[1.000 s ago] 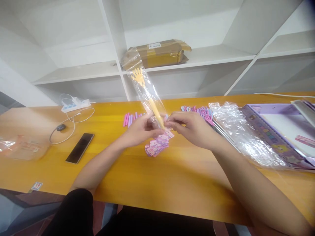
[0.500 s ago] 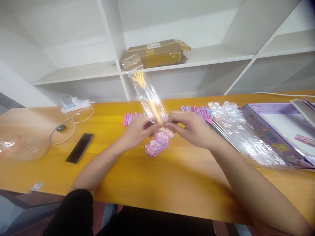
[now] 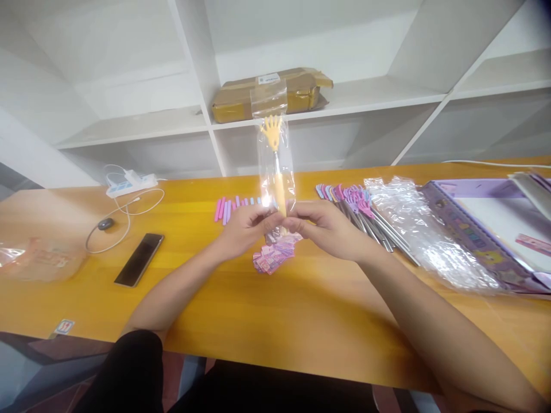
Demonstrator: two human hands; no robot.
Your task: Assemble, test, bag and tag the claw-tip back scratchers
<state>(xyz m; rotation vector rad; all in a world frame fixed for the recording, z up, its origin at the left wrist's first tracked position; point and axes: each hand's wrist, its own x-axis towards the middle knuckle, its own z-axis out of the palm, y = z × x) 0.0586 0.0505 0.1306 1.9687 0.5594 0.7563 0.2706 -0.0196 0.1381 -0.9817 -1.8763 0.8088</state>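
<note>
Both my left hand [image 3: 247, 228] and my right hand [image 3: 325, 229] pinch the lower end of a clear plastic bag [image 3: 263, 155], thumbs nearly meeting. Inside the bag stands a yellow back scratcher [image 3: 279, 186] with a hand-shaped head, a metal rod and a yellow handle. It points upright, away from me. Below my fingers a fanned pile of pink and purple printed cards [image 3: 273, 257] lies on the table. Behind my left hand are several pink and purple sticks [image 3: 224, 209]. Metal-rod back scratchers with coloured heads [image 3: 355, 199] lie beyond my right hand.
Empty clear bags [image 3: 434, 241] are stacked right of the scratchers, beside a purple printed box [image 3: 465, 229]. A phone [image 3: 140, 259], a cable and a power strip [image 3: 131, 184] lie at left on the wooden table [image 3: 241, 321]. A taped carton [image 3: 235, 103] sits on the shelf behind.
The bagged back scratcher has swung from a leftward tilt to nearly upright. My right hand has shifted slightly left and closer to my left hand.
</note>
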